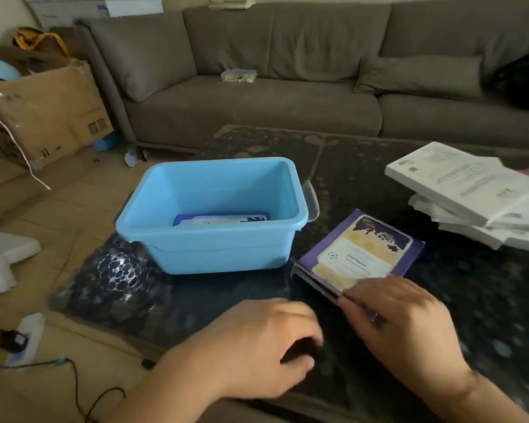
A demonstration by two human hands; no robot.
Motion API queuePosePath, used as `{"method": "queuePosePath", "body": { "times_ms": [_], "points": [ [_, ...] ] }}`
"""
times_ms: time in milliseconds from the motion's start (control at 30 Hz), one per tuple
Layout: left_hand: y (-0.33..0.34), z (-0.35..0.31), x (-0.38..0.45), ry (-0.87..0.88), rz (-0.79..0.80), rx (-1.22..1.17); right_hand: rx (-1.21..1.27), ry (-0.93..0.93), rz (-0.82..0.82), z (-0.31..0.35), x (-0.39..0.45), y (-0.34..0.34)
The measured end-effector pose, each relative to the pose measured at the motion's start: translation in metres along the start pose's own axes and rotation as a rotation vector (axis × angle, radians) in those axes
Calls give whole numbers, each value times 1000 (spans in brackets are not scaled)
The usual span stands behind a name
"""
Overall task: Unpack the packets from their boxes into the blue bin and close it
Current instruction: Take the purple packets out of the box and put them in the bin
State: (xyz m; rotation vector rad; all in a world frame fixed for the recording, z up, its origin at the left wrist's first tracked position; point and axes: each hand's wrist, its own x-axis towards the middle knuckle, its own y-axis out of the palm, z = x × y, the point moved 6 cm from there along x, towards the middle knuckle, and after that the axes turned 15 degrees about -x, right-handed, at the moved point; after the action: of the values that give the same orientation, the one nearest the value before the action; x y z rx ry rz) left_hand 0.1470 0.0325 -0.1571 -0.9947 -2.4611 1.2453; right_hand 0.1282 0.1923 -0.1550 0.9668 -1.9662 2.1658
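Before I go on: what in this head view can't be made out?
- Bin contents: the blue bin near wall hides most of the packet inside.
- Purple box: right hand covers its near corner; print blurred.
- Left hand: motion-blurred, grip unclear.
- White box stack: cut off at right edge.

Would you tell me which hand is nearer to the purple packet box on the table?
Right. The right hand grips the purple packet box at its near edge; the left hand hovers apart, to its left.

hands: left [266,346] fingers loosely curled, holding nothing | right [400,325] fingers curled, gripping
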Motion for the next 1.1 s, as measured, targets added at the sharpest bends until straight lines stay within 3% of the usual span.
{"method": "queuePosePath", "body": {
  "times_ms": [167,367,500,833,967,1100],
  "points": [
    [-7,-13,9,32,-245,-13,220,242,-227,-28,3,-20],
    [-7,-29,25,146,-424,25,431,288,-314,-33,6,-41],
    [-5,-35,37,169,-495,68,452,291,-289,-36,5,-41],
    [-4,-35,-4,459,-709,163,569,274,-161,-43,1,-30],
    [0,-27,-39,533,-840,189,413,174,-97,-31,-6,-18],
    [-12,-17,-72,596,-960,-30,263,51,26,-15,-15,-1]
  ]
}}
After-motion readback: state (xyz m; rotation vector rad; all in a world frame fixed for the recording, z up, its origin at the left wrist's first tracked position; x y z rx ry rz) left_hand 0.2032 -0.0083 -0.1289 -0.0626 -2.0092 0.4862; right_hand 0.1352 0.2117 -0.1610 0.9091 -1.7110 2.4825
